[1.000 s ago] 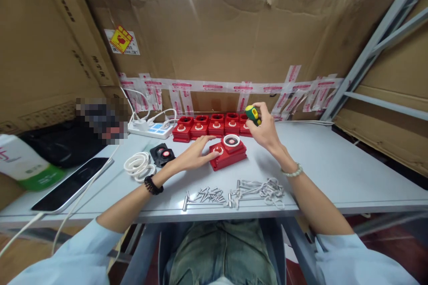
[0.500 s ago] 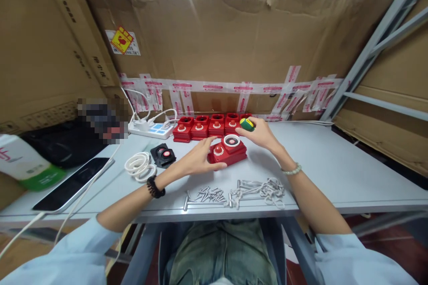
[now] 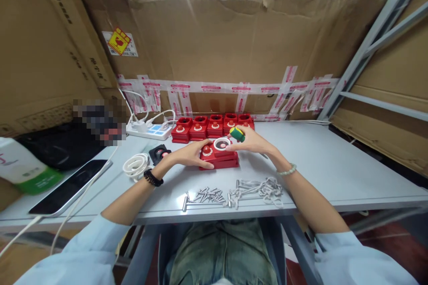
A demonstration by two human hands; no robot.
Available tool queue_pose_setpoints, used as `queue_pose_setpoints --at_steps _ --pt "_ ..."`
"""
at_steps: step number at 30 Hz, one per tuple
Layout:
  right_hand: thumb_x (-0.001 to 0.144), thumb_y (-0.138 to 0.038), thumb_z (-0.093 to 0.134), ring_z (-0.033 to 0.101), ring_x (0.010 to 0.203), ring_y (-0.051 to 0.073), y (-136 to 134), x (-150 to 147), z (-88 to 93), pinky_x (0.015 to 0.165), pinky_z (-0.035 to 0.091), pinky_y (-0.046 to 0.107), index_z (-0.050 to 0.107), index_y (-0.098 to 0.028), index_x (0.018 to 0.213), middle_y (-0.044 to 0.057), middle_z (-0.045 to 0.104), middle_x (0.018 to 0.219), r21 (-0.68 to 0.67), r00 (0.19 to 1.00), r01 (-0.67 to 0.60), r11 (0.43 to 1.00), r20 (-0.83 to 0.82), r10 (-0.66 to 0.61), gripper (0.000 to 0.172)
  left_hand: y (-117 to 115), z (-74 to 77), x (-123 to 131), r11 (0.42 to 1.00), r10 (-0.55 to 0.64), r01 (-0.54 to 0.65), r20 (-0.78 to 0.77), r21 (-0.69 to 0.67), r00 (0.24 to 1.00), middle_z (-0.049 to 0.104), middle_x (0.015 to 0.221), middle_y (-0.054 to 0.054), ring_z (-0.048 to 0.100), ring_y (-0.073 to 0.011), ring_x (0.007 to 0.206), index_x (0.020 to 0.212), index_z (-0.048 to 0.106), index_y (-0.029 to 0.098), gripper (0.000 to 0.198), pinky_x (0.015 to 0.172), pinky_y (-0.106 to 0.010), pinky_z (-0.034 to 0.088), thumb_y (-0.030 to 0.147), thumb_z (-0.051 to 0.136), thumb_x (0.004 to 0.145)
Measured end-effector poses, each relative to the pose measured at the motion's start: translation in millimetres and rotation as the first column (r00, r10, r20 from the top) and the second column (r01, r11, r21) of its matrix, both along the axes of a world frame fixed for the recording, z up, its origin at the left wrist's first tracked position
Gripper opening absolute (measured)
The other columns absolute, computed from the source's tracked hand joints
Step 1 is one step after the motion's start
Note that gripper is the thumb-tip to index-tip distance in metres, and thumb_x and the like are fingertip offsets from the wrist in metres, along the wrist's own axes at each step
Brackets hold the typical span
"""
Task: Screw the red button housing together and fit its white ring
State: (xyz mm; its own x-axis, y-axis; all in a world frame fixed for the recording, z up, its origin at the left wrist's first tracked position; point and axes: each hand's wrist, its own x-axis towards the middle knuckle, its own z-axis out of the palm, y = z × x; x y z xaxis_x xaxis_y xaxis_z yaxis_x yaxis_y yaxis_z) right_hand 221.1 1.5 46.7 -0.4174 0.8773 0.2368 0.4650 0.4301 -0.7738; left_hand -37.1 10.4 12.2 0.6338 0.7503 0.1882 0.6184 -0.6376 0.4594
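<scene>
A red plastic box (image 3: pixel 219 160), with a red button and a white ring (image 3: pixel 222 144) around a dark round centre, sits on the table in front of me. My left hand (image 3: pixel 191 154) grips its left end, thumb along the front and fingers behind. In my right hand (image 3: pixel 250 141) is a screwdriver (image 3: pixel 237 134) with a green and yellow handle; its shaft points down to the right, mostly hidden. The right fingertips are at the white ring. Left of the box lies a black square part (image 3: pixel 159 155), partly covered by my left wrist.
Several similar red boxes (image 3: pixel 215 128) stand in a row behind. Near the front edge lie loose screws (image 3: pixel 210 195) and small metal T-shaped pieces with white cord (image 3: pixel 257 189). To the left are a coiled white cord (image 3: pixel 135 165), a power strip (image 3: pixel 150 130) and a phone (image 3: pixel 70 186).
The red box has shifted slightly left and turned, with my left hand on it. My right hand has come lower and left to the white ring, and the screwdriver handle has tilted.
</scene>
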Motion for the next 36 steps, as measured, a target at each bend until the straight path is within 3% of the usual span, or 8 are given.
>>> queue_pose_setpoints --at_steps 6,9,13,19,25,28,32,36 --pt "0.052 -0.041 0.087 0.056 0.078 0.017 -2.5 -6.3 -1.7 0.073 0.047 0.033 0.060 -0.016 0.094 0.003 0.064 0.089 0.071 0.999 -0.024 0.997 -0.047 0.027 0.056 -5.5 7.7 2.6 0.995 0.008 -0.003 0.053 -0.095 0.999 0.049 0.145 -0.017 0.050 -0.0340 0.131 0.139 0.043 0.019 0.084 0.105 -0.047 0.042 0.059 0.072 0.071" --pt "0.052 -0.041 0.087 0.055 0.072 0.015 -3.1 -2.4 4.9 0.067 0.045 0.030 0.060 -0.017 0.086 0.000 0.062 0.080 0.096 0.984 0.032 0.995 -0.175 -0.015 0.049 -7.0 10.3 5.9 1.000 -0.022 0.018 0.295 0.014 0.955 0.042 0.149 -0.016 0.044 -0.0305 0.135 0.141 0.036 0.023 0.082 0.109 -0.046 0.039 0.051 0.073 0.074" --pt "0.055 -0.045 0.085 0.047 0.060 0.011 -5.7 5.6 18.3 0.055 0.040 0.026 0.056 -0.019 0.075 -0.003 0.056 0.069 0.103 0.890 0.228 0.968 -0.426 -0.164 0.044 -11.6 8.7 18.0 0.953 0.060 -0.212 0.552 0.216 0.832 0.049 0.138 -0.016 0.050 -0.0278 0.127 0.133 0.041 0.020 0.063 0.107 -0.045 0.041 0.044 0.068 0.081" --pt "0.049 -0.051 0.085 0.036 0.049 0.008 -2.9 10.1 21.4 0.041 0.028 0.024 0.052 -0.020 0.067 -0.006 0.046 0.056 0.010 0.774 0.401 0.916 -0.539 -0.332 0.049 -14.4 -5.5 41.3 0.962 -0.150 0.087 0.235 0.257 0.960 0.058 0.129 -0.012 0.054 -0.0268 0.123 0.116 0.060 0.022 0.033 0.105 -0.044 0.043 0.040 0.062 0.088" --pt "0.055 -0.049 0.083 0.039 0.051 0.009 -2.8 6.2 16.7 0.044 0.030 0.025 0.053 -0.020 0.067 -0.006 0.046 0.055 0.044 0.812 0.369 0.929 -0.500 -0.299 0.044 -13.7 -4.0 46.7 0.967 -0.156 0.073 0.341 0.244 0.927 0.070 0.114 -0.009 0.065 -0.0220 0.108 0.109 0.067 0.019 0.026 0.099 -0.037 0.049 0.036 0.058 0.092" --pt "0.056 -0.048 0.083 0.038 0.052 0.009 -4.1 6.7 16.8 0.045 0.031 0.025 0.052 -0.020 0.067 -0.006 0.046 0.056 0.048 0.816 0.369 0.928 -0.495 -0.299 0.043 -24.2 12.8 32.2 0.966 -0.110 0.010 0.381 0.257 0.918 0.070 0.116 -0.009 0.064 -0.0226 0.110 0.110 0.068 0.020 0.028 0.100 -0.038 0.049 0.038 0.059 0.091" --pt "0.056 -0.050 0.083 0.037 0.052 0.009 -3.3 7.7 15.4 0.046 0.031 0.025 0.051 -0.020 0.066 -0.006 0.045 0.056 0.054 0.820 0.377 0.925 -0.483 -0.306 0.045 -40.2 32.1 -16.8 0.941 0.037 -0.137 0.309 0.309 0.950 0.071 0.115 -0.008 0.064 -0.0247 0.110 0.110 0.069 0.021 0.033 0.101 -0.041 0.048 0.045 0.058 0.090" --pt "0.055 -0.051 0.084 0.038 0.056 0.009 -0.8 6.3 11.5 0.050 0.033 0.024 0.052 -0.019 0.068 -0.005 0.047 0.061 0.083 0.829 0.385 0.919 -0.469 -0.305 0.047 -41.0 28.1 -75.5 0.917 0.255 -0.304 0.205 0.259 0.945 0.073 0.111 -0.007 0.066 -0.0262 0.104 0.105 0.071 0.021 0.039 0.095 -0.038 0.049 0.053 0.056 0.088"
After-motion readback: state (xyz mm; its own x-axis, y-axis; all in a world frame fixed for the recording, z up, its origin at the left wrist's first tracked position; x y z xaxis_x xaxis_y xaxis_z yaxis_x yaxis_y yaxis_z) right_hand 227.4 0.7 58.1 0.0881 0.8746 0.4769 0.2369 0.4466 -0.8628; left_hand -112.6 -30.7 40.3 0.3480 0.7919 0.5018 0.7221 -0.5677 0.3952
